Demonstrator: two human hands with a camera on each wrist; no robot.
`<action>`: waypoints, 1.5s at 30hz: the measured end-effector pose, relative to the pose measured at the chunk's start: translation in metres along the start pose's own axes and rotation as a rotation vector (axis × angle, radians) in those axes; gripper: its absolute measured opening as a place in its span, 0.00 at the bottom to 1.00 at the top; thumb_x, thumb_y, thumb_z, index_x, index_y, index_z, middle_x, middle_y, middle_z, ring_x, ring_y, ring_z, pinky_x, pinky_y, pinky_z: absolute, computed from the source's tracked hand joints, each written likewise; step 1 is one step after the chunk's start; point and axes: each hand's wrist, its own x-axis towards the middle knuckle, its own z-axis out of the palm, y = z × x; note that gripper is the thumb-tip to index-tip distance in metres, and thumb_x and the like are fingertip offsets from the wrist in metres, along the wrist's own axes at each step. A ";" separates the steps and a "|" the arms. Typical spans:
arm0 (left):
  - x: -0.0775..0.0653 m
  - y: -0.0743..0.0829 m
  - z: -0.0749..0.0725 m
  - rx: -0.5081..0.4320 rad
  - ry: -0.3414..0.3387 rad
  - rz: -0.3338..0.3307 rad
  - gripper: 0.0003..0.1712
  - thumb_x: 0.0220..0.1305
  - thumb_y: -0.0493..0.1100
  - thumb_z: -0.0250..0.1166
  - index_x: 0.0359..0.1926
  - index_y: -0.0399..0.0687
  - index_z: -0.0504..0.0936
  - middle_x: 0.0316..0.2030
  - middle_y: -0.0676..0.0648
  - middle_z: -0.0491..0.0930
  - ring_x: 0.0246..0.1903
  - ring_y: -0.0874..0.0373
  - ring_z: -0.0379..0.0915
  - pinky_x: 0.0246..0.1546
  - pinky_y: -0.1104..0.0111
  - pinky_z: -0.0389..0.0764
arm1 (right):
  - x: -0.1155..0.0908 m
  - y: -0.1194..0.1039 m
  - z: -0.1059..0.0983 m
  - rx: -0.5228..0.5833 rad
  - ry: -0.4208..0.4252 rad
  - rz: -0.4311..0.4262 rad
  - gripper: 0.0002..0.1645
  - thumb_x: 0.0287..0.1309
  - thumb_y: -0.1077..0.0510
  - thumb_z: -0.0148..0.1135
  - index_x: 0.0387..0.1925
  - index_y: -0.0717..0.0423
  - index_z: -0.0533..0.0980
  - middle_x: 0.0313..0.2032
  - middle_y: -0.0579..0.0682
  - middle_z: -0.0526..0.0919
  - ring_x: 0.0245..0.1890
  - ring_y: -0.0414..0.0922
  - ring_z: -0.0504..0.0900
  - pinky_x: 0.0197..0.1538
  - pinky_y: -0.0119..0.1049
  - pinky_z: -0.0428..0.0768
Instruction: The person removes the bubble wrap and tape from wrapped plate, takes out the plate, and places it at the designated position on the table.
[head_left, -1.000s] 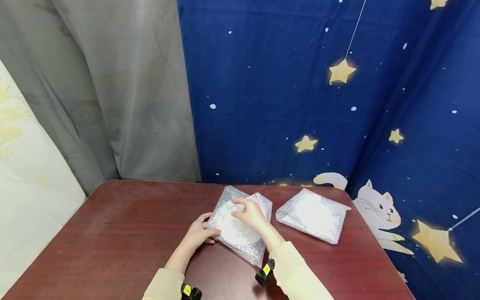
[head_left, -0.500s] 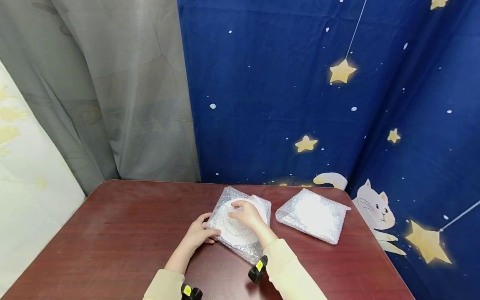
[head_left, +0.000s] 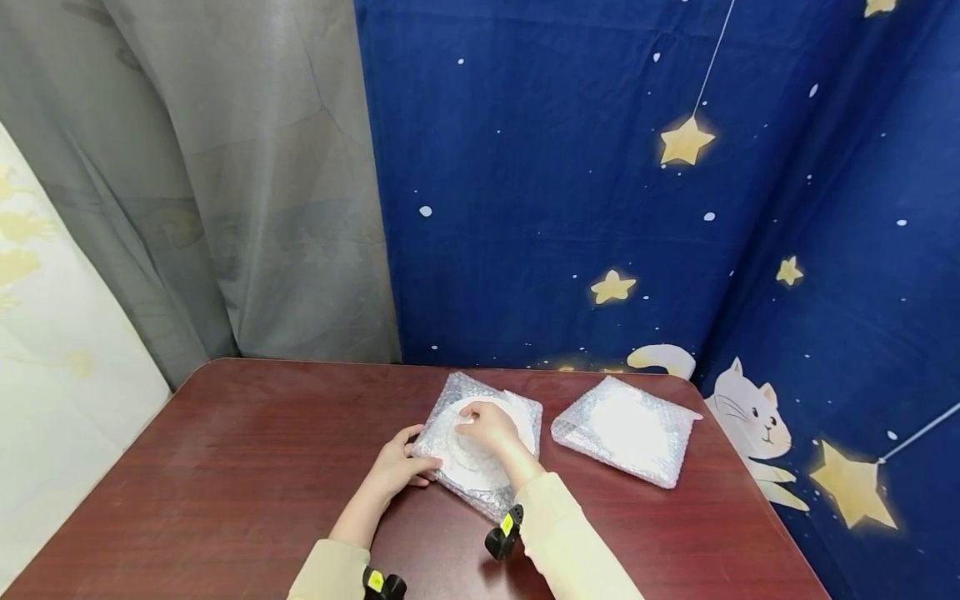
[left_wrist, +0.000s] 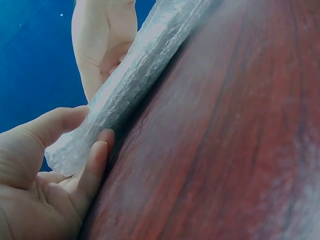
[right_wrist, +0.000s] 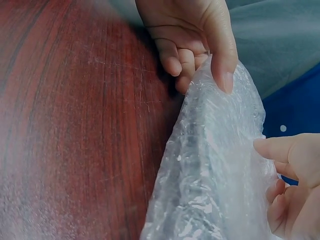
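Observation:
A bubble-wrap pouch (head_left: 483, 500) lies on the table, with a white round plate (head_left: 467, 475) showing at its upper face. My left hand (head_left: 396, 467) grips the pouch's near left corner, thumb on top and fingers tucked under its edge; the left wrist view shows this corner of bubble wrap (left_wrist: 125, 85) between them. My right hand (head_left: 493, 429) is over the middle of the plate, its fingers bent downward. In the right wrist view the right thumb and curled fingers (right_wrist: 277, 200) meet the far side of the wrap; whether they pinch it I cannot tell.
A second bubble-wrapped white item (head_left: 626, 429) lies to the right on the brown wooden table (head_left: 262, 467). Behind the table hang a grey curtain (head_left: 300, 208) and a blue star-patterned curtain (head_left: 525, 208).
My right hand has shifted slightly left, thumb and index drawing closer together, and its forearm has swung left. The plate's outline shows more clearly. My left hand has kept its hold.

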 end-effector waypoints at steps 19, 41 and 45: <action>0.016 -0.026 -0.004 -0.004 0.017 -0.018 0.42 0.49 0.28 0.68 0.65 0.28 0.60 0.26 0.44 0.79 0.21 0.51 0.79 0.22 0.65 0.82 | -0.003 -0.002 0.004 -0.030 0.028 0.058 0.16 0.46 0.57 0.71 0.40 0.52 0.81 0.36 0.49 0.81 0.39 0.47 0.79 0.43 0.42 0.76; 0.019 -0.034 -0.005 -0.005 0.006 0.043 0.47 0.48 0.31 0.71 0.69 0.38 0.60 0.26 0.43 0.78 0.20 0.55 0.78 0.20 0.66 0.81 | -0.007 0.004 0.006 0.036 0.089 -0.011 0.17 0.45 0.60 0.72 0.39 0.47 0.76 0.34 0.47 0.78 0.34 0.46 0.76 0.36 0.41 0.74; 0.021 -0.033 -0.005 -0.005 0.011 0.011 0.46 0.49 0.29 0.70 0.69 0.39 0.61 0.25 0.44 0.78 0.20 0.53 0.78 0.21 0.65 0.81 | -0.008 0.005 0.006 0.054 0.109 -0.029 0.18 0.44 0.61 0.73 0.38 0.48 0.75 0.33 0.47 0.76 0.32 0.45 0.75 0.34 0.40 0.72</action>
